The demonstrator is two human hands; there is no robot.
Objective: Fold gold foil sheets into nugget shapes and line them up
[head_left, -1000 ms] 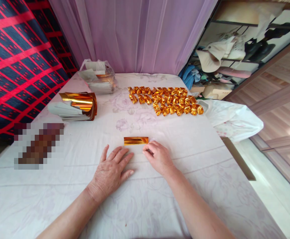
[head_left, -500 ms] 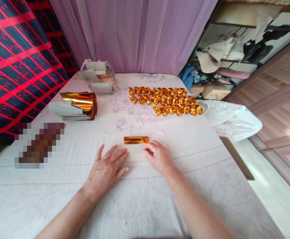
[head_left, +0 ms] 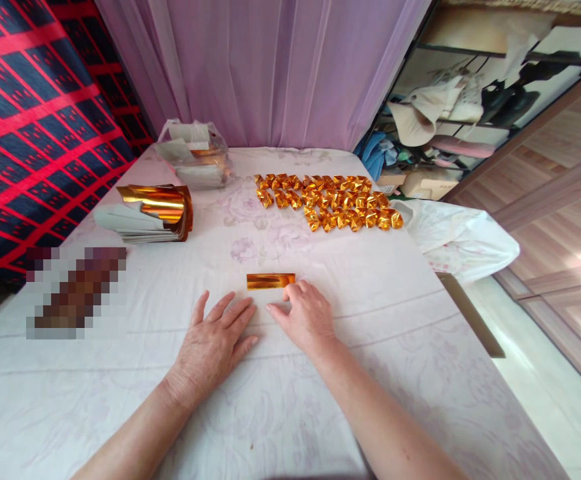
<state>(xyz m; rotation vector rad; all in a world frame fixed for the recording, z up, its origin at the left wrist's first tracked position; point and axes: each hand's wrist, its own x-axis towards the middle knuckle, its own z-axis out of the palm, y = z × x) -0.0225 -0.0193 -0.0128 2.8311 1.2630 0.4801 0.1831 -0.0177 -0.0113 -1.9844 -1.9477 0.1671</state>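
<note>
Head view: folding of one gold foil paper strip [head_left: 270, 281], crease stage.
Left hand [head_left: 214, 341] flat, open, below strip; right hand [head_left: 304, 317] fingertips press strip's lower-right white edge. Next, judged: another fold needing aligned edges.

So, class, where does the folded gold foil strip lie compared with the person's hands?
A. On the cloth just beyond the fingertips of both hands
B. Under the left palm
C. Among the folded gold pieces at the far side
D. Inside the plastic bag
A: the gold foil strip lies on the cloth just beyond the left hand and the right hand, well short of the folded gold pieces.
</note>
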